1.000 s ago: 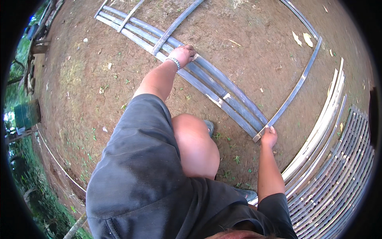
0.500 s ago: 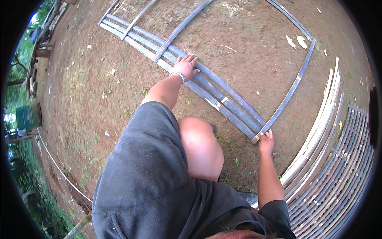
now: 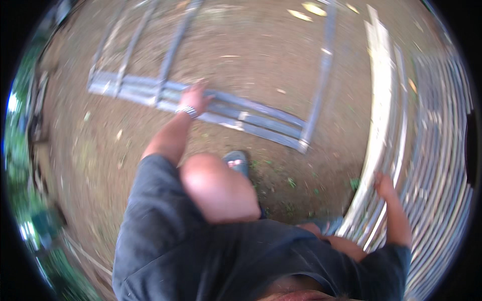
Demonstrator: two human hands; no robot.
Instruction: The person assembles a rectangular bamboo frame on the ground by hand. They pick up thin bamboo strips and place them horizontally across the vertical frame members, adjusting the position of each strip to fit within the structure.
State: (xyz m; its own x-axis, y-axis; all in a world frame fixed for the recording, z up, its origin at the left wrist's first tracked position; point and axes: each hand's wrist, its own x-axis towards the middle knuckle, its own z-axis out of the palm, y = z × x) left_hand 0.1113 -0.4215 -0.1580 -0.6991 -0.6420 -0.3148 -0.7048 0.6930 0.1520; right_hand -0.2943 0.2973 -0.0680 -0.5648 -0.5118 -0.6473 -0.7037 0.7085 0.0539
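My left hand [image 3: 197, 98], with a bracelet at its wrist, rests on three long grey slats [image 3: 271, 123] that lie side by side on the ground and look like split bamboo. Its fingers are stretched out over them, not wrapped round. Several grey crosspieces [image 3: 173, 47] run away from these slats, forming an open frame. At the frame's right end, one crosspiece [image 3: 321, 75] meets the slat ends. My right hand [image 3: 384, 185] is off the frame, over the long pale strips [image 3: 380, 100] on the right. Motion blurs its fingers, so their grip is unclear.
A large panel of many narrow slats [image 3: 437, 150] lies at the far right, beyond the pale strips. Yellow dry leaves [image 3: 314, 8] are scattered on the bare soil. My sandalled foot [image 3: 236, 161] stands near the slats. A dark green container [image 3: 46, 223] is at the left edge.
My right hand has left the frame's right corner and moved right to the pale strips. My left hand stays on the slats. The view has turned, shifting the frame leftward.
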